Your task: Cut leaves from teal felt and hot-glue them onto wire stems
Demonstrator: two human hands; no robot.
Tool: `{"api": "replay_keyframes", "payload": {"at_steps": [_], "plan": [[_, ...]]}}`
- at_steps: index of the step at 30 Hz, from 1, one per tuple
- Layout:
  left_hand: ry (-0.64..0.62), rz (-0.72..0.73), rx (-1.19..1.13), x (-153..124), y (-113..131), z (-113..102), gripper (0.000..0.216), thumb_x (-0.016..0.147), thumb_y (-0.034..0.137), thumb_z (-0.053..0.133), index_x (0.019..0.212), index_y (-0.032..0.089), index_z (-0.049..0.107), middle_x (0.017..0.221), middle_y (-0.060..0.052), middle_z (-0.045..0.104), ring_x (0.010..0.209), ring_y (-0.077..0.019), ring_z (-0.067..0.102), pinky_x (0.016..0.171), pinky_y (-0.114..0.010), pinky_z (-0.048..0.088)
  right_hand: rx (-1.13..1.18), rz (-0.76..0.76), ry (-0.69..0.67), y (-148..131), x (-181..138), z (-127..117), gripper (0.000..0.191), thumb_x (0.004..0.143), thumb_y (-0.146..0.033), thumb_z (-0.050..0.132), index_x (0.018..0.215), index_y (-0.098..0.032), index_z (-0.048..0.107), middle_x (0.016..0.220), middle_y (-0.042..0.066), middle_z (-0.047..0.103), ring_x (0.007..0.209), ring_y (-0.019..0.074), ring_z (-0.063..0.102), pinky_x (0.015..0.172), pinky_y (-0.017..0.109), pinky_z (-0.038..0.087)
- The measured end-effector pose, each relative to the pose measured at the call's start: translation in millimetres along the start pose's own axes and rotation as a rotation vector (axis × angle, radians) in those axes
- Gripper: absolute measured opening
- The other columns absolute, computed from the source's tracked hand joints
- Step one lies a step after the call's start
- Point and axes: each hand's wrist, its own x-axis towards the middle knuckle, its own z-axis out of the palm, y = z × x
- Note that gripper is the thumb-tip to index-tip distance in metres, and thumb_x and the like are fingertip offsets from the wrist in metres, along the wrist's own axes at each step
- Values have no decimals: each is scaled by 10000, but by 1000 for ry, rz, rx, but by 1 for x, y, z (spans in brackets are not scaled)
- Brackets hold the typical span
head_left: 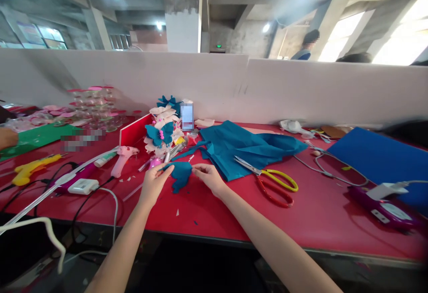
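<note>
Between my two hands is a small cut piece of teal fabric (181, 178) with a scalloped lower edge, held just above the red table. My left hand (155, 180) pinches its left end, and my right hand (207, 177) pinches the right end. Behind my right hand lies a large creased sheet of teal fabric (230, 143). Scissors (264, 175) with one yellow and one red handle rest to the right, blades apart and partly over that sheet. Beyond my left hand stands a cluster of pale petals with a teal butterfly (159, 133) and pink beads.
A pink glue gun (123, 160), a yellow glue gun (33, 168) and a purple power strip (72, 179) with cables lie left. Another power strip (381, 208) and a blue sheet (381, 159) are right. A phone (187, 117) leans near the white partition (214, 79). Another person's hand (8, 138) shows far left.
</note>
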Motion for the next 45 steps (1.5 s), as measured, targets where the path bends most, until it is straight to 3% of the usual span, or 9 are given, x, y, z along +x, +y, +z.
{"api": "replay_keyframes", "payload": {"at_steps": [4, 10, 15, 24, 29, 32, 37, 40, 45], "plan": [[91, 92, 32, 2, 6, -2, 231, 623, 176, 777, 849, 181, 729, 903, -50, 732, 912, -247, 678, 813, -265, 529, 20, 35, 98, 6, 6, -5, 337, 649, -462, 655, 782, -153, 666, 551, -36, 497, 518, 93, 407, 506, 235, 290], [-283, 125, 185, 0, 1, 1, 260, 603, -13, 705, 715, 218, 749, 994, -72, 727, 1075, -227, 623, 1027, -248, 389, 19, 58, 117, 10, 9, -11, 293, 644, -410, 632, 752, -140, 669, 532, -37, 485, 495, 81, 397, 480, 225, 259], [-371, 191, 325, 4, -16, -5, 299, 610, 19, 683, 764, 266, 748, 982, -23, 731, 1055, -247, 632, 1072, -353, 349, -5, 60, 105, 10, 9, -12, 269, 657, -376, 603, 755, -134, 668, 540, -41, 478, 486, 70, 382, 475, 220, 250], [-414, 349, 448, 7, -31, -11, 301, 641, 100, 684, 883, 270, 741, 1046, -48, 713, 1068, -259, 625, 1051, -366, 382, -154, 3, 76, 9, 8, -11, 246, 704, -351, 537, 761, -145, 658, 560, -25, 513, 509, 90, 441, 494, 220, 318], [-450, 459, 597, 4, -31, -9, 239, 716, 202, 636, 935, 225, 732, 1071, -62, 705, 1028, -277, 640, 1020, -448, 415, -321, -91, 35, 13, 7, -11, 207, 742, -293, 506, 754, -156, 660, 611, 3, 584, 585, 137, 531, 586, 258, 417], [-471, 563, 726, -1, -26, -9, 267, 771, 261, 604, 1013, 214, 706, 1119, -78, 682, 1052, -279, 620, 981, -450, 450, -419, -177, -3, 9, 0, -10, 199, 740, -243, 542, 856, -165, 683, 813, 52, 668, 784, 195, 596, 765, 330, 459], [-335, 752, 951, 5, -26, -15, 259, 890, 267, 449, 1045, 200, 645, 1081, -70, 670, 1042, -220, 608, 929, -386, 493, -811, -511, -297, -1, -13, -5, 469, 792, -138, 472, 1251, -178, 562, 1363, 91, 497, 1267, 238, 408, 1072, 417, 297], [-223, 749, 958, 15, -33, -19, 250, 886, 230, 418, 1005, 182, 632, 1070, -95, 644, 1037, -233, 598, 919, -414, 494, -1011, -485, -404, -2, -16, -3, 426, 839, -171, 445, 1245, -175, 573, 1331, 95, 536, 1270, 246, 426, 1098, 470, 252], [-190, 743, 969, 17, -38, -19, 216, 868, 260, 466, 989, 176, 624, 1079, -109, 594, 1062, -257, 564, 919, -434, 484, -1060, -460, -371, -4, -20, -4, 360, 824, -163, 476, 1145, -192, 635, 1245, 75, 607, 1172, 239, 509, 1067, 478, 284]]}}
